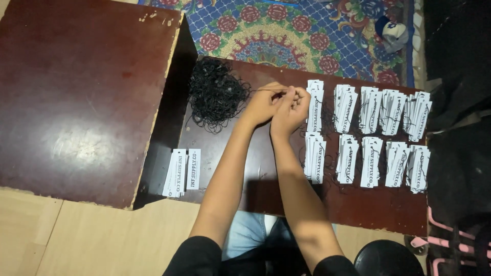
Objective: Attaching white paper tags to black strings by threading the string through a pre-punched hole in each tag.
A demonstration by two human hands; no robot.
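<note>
We pinch a thin, limp black string [266, 90] between left hand [263, 105] and right hand [290, 110], grip clamped at its end; it probably tangles easily.

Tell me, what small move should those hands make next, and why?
Probably lay the piece being worked on with the white tag stacks to the right. Both hands, left hand and right hand, are pinched together on a thin black string running from the black string pile, with the stacks lying right beside them.
</note>
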